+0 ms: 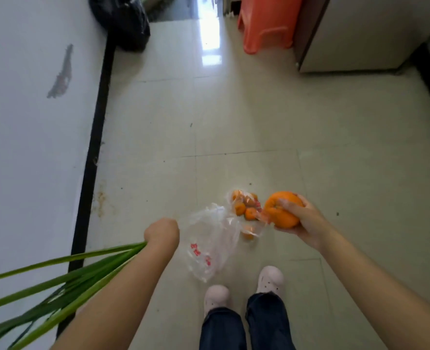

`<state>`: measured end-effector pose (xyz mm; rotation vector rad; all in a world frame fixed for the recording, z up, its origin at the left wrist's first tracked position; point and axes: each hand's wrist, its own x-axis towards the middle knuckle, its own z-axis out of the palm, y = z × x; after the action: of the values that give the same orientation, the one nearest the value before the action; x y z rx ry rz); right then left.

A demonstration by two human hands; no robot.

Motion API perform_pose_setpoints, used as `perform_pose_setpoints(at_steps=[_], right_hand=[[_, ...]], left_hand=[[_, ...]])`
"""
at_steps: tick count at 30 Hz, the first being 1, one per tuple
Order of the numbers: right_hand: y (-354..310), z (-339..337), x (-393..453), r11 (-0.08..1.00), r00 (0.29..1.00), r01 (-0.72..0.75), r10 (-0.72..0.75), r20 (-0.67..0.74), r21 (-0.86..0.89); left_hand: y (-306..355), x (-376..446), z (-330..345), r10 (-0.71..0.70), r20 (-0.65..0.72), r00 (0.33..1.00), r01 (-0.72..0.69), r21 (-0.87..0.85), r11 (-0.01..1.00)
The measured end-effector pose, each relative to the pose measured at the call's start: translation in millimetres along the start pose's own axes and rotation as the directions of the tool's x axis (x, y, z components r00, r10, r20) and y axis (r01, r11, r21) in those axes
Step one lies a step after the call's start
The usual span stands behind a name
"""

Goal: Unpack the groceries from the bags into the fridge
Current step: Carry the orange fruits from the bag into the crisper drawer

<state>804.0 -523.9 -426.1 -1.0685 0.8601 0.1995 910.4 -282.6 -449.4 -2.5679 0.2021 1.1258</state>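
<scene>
My left hand (161,232) grips a bunch of long green onions (57,281) whose leaves trail back to the lower left. My right hand (301,221) holds a large orange fruit (279,213) above the floor. Between the hands, two clear plastic bags lie on the tiles: an emptied-looking bag with red print (209,243), and a second bag holding several small oranges (245,209). The fridge (355,31), white and closed on this side, stands at the upper right.
A white wall with a black skirting strip (92,152) runs along the left. A black rubbish bag (123,21) sits in the far corner and an orange plastic stool (267,24) stands beside the fridge. My feet in pale shoes (244,289) are below the bags.
</scene>
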Motion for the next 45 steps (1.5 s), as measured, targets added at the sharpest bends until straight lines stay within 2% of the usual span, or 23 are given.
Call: perform_pose_setpoints(at_steps=[4, 8, 10, 13, 16, 21, 23, 26, 31, 35, 40, 43, 45], right_hand=[[-18, -3, -41, 0.965, 0.993, 0.038, -0.066, 0.101, 0.26], [-41, -12, -86, 0.922, 0.987, 0.116, -0.15, 0.063, 0.37], [-60, -21, -109, 0.92, 0.982, 0.169, -0.187, 0.016, 0.354], [-100, -42, -140, 0.909, 0.951, 0.306, -0.276, -0.14, 0.282], [-151, -74, -166, 0.883, 0.867, 0.447, -0.388, -0.312, 0.145], [-246, -156, -192, 0.791, 0.76, 0.6, -0.517, -0.395, 0.118], [-286, -203, -193, 0.776, 0.715, 0.631, -0.575, -0.399, 0.011], [-349, -267, -195, 0.751, 0.683, 0.648, -0.648, -0.337, -0.13], [-450, -342, -188, 0.693, 0.633, 0.665, -0.721, -0.28, -0.28], [-531, -373, -158, 0.616, 0.561, 0.688, -0.787, -0.258, -0.383], [-642, -396, -100, 0.528, 0.478, 0.709, -0.847, -0.233, -0.467], [-715, -406, -64, 0.49, 0.442, 0.731, -0.87, -0.217, -0.475], [-765, -414, -46, 0.473, 0.416, 0.734, -0.88, -0.228, -0.487]], left_hand=[[-3, -39, -37, 0.096, -0.12, 0.988, -0.104, -0.058, 0.993], [19, -80, -95, 0.239, -0.282, 0.929, -0.293, -0.169, 0.941], [39, -102, -128, 0.321, -0.358, 0.877, -0.4, -0.172, 0.9], [76, -136, -175, 0.41, -0.441, 0.798, -0.517, -0.153, 0.842], [123, -167, -223, 0.475, -0.504, 0.721, -0.598, -0.107, 0.794], [227, -213, -305, 0.55, -0.601, 0.58, -0.691, -0.004, 0.723], [274, -228, -339, 0.556, -0.64, 0.53, -0.706, 0.031, 0.708], [340, -251, -390, 0.551, -0.691, 0.469, -0.724, 0.057, 0.687], [425, -281, -465, 0.462, -0.804, 0.376, -0.782, -0.007, 0.624], [474, -284, -531, 0.35, -0.87, 0.348, -0.794, -0.075, 0.603], [523, -256, -633, 0.23, -0.928, 0.294, -0.844, -0.139, 0.518], [549, -243, -705, 0.222, -0.937, 0.271, -0.875, -0.144, 0.463], [567, -239, -756, 0.258, -0.941, 0.22, -0.894, -0.089, 0.439]])
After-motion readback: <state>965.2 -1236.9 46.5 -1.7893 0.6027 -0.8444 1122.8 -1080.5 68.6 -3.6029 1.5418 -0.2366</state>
